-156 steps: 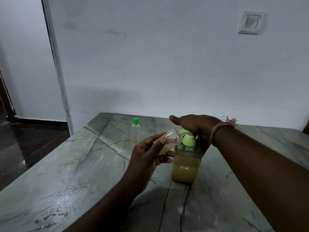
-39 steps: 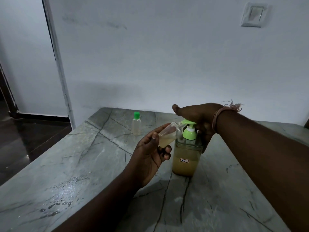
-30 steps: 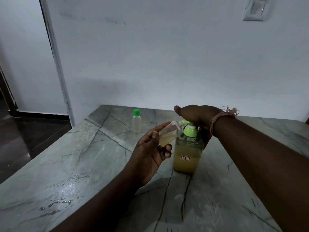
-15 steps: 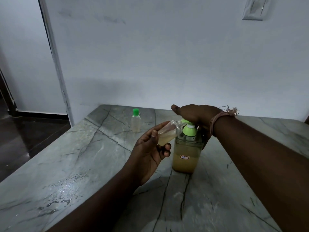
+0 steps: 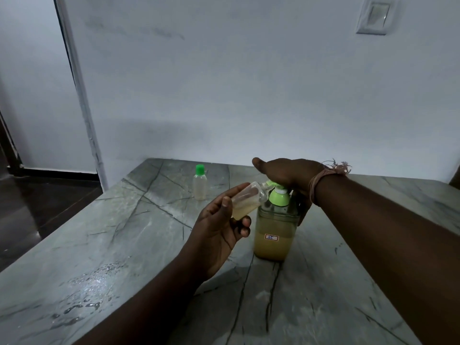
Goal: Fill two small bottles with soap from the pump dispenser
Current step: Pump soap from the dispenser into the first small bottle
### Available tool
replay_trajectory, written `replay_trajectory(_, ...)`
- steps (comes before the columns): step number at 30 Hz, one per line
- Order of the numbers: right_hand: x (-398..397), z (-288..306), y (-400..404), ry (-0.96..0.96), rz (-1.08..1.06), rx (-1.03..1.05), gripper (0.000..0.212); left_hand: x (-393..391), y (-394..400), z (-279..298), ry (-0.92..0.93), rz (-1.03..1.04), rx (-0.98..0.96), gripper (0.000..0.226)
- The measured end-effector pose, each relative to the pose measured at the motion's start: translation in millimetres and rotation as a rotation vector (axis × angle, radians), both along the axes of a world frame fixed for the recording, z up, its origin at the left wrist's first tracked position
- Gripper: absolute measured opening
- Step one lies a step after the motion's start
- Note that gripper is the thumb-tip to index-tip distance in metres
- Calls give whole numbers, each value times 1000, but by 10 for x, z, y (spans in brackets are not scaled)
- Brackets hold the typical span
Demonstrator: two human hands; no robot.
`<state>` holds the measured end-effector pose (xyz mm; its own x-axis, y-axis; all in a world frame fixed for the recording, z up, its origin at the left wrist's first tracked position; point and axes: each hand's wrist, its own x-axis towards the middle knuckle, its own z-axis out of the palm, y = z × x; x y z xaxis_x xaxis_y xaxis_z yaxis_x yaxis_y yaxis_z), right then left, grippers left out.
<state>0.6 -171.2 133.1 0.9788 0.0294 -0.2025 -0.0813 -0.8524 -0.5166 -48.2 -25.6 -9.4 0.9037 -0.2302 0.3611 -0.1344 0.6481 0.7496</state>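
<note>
Open marble slab left of the pump dispenser, only the capped bottle upright near the wall

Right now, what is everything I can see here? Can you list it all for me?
Pump dispenser: one, clear with yellowish soap and a green pump, standing on the table near its middle.
Open small bottle: one, clear, partly filled, tilted with its mouth at the pump spout.
Capped small bottle: one, clear with a green cap, upright toward the table's far side.
Table: one, grey veined stone, with water drops near its left front.
Wall switch: one, white, upper right.
Wrist thread: one, pinkish, on the right wrist.
Left hand: holds the open bottle.
Right hand: palm rests on the pump head.
</note>
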Motion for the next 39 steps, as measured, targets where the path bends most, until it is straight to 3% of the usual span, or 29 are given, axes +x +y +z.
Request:
replay_trajectory(3, -59, 76, -13, 259, -75, 154, 90, -16, 0, 28, 1, 5, 10, 42)
replay_trajectory(5, -98, 113, -19, 315, -86, 193, 92, -21, -1, 42, 7, 5, 7, 42)
replay_trajectory(9, -96, 53, 15, -22, 46, -67, 70, 0, 2, 37, 21, -4, -14, 44)
replay_trajectory(13, -21, -12, 5, -61, 71, -98, 66, -9, 13, 19, 23, -14, -21, 43)
replay_trajectory(15, -2, -4, -5, 7, 21, -5, 73, -14, 12, 24, 17, -10, -13, 42)
replay_trajectory(18, -47, 48, -24, 266, -93, 192, 90, -39, 1, 40, 9, -14, -7, 39)
replay_trajectory(20, -56, 67, -42, 312, -104, 222, 91, -39, -4, 51, 9, -21, -14, 38)
replay_trajectory(25, -20, 4, 27, -67, 20, -77, 71, -12, 4, 25, 45, -52, -46, 39)
replay_trajectory(30, -5, -6, 10, -17, -7, 18, 81, -32, 8, 31, 54, -50, -30, 39)
replay_trajectory(33, -50, 54, -17, 238, -88, 209, 96, -48, 8, 60, 49, -38, -12, 41)
replay_trajectory(35, -63, 70, -36, 287, -93, 247, 94, -50, 2, 71, 45, -31, -1, 41)
replay_trajectory(39, -13, 2, 14, -16, -29, 29, 75, -24, 9, 50, 38, -31, -16, 40)
